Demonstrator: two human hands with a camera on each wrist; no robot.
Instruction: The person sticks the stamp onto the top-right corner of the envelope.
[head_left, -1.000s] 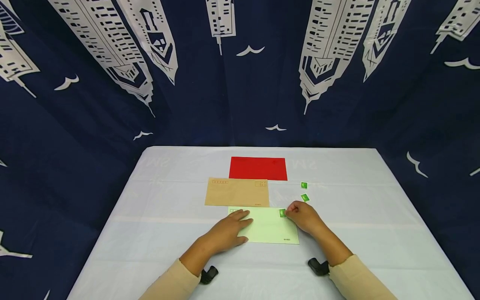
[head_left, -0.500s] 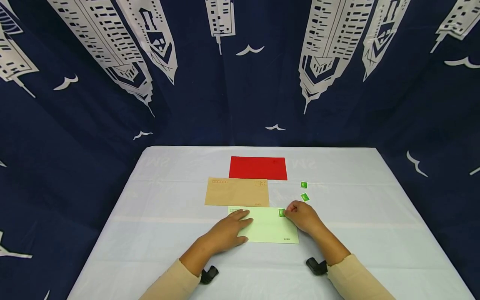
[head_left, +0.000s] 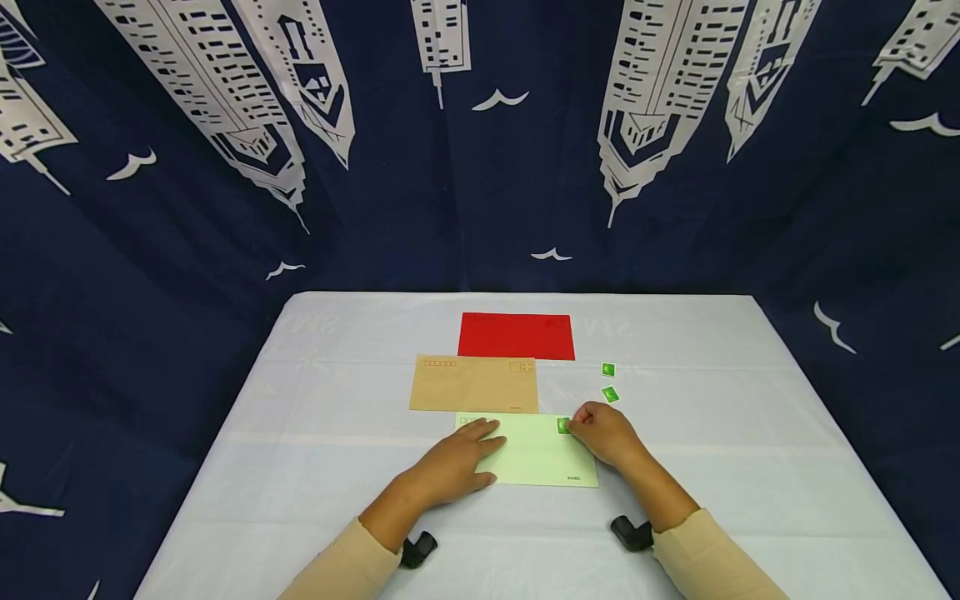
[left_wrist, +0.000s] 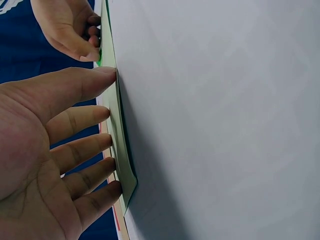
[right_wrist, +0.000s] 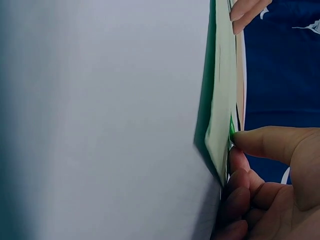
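A pale green envelope (head_left: 536, 462) lies nearest the person, its far left part under my left hand (head_left: 457, 462). That hand's fingers are spread, and in the left wrist view the fingertips (left_wrist: 106, 112) press on the envelope. At the upper right corner, my right hand (head_left: 609, 433) pinches the edge of a small green stamp (head_left: 562, 426) between thumb and curled fingers. In the right wrist view the thumb covers most of this stamp (right_wrist: 232, 129), which sits right at the envelope's surface.
Beyond the green envelope lie a tan envelope (head_left: 474, 385) and a red envelope (head_left: 516, 337). Two more green stamps, one upper (head_left: 608, 369) and one tilted lower (head_left: 611, 394), lie on the white table (head_left: 712, 433) just past the right hand. A dark blue patterned curtain (head_left: 465, 192) hangs behind.
My right hand and forearm have shifted very slightly left, with the stamp moving a touch left on the envelope. The left hand has stayed in place.
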